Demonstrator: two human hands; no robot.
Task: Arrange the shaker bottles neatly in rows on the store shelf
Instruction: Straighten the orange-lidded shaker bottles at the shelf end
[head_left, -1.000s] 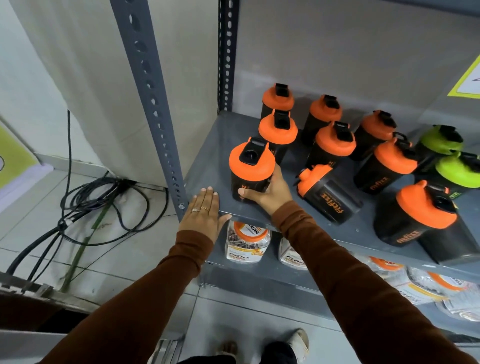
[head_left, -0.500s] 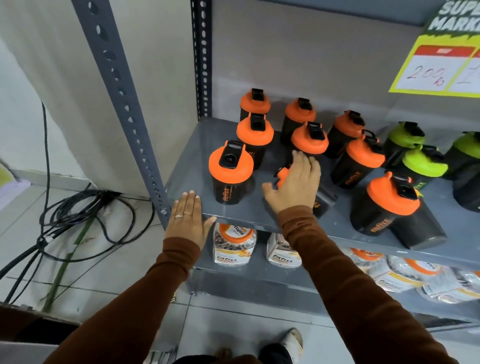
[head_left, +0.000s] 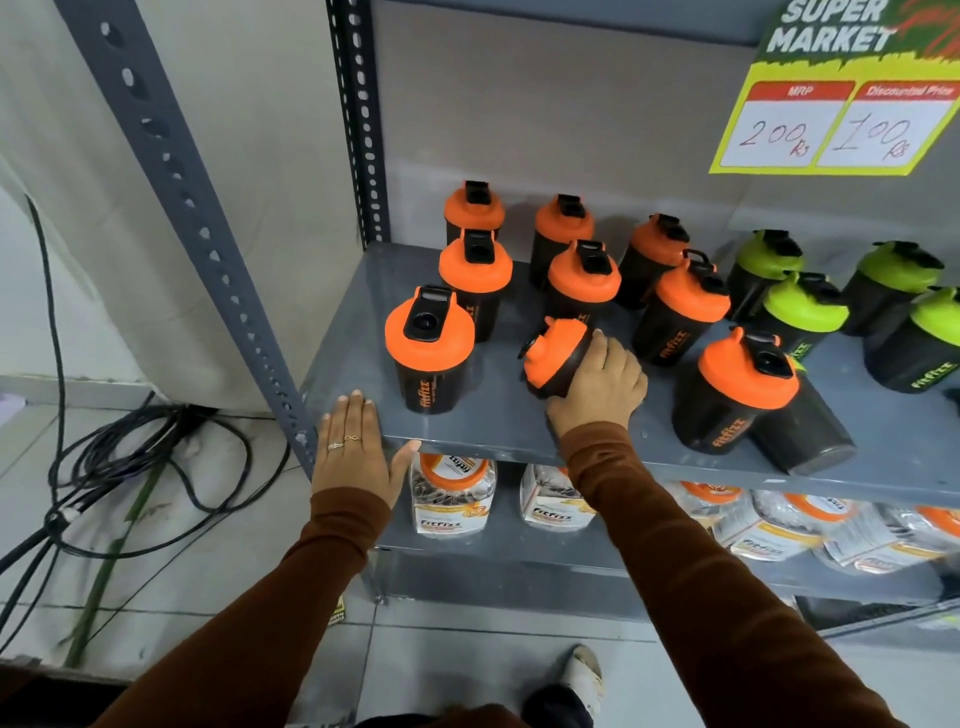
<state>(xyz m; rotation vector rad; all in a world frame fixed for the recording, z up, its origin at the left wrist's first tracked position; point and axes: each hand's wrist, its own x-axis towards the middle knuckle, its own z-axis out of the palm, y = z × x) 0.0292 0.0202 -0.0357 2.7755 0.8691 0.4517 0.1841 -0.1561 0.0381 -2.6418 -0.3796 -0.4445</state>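
Several black shaker bottles with orange lids stand on the grey shelf (head_left: 498, 426); green-lidded ones (head_left: 805, 306) stand at the right. My right hand (head_left: 597, 384) grips a tilted orange-lidded bottle (head_left: 553, 356), its lid pointing left and up. To its left an upright orange-lidded bottle (head_left: 430, 348) stands alone near the front edge. My left hand (head_left: 356, 444) lies flat on the shelf's front left corner, fingers together, holding nothing. At the front right another orange-lidded bottle (head_left: 737, 389) leans against a lidless black cup (head_left: 800, 441) lying behind it.
A perforated grey upright (head_left: 208, 249) runs beside my left hand. Clear jars with orange lids (head_left: 451, 493) fill the shelf below. A price sign (head_left: 841, 93) hangs at the top right. Black cables (head_left: 130, 457) lie on the tiled floor at the left.
My right hand left the front-left upright bottle, moved right to the lying bottle, closed on it and has tipped it up. My left hand stayed on the shelf corner.
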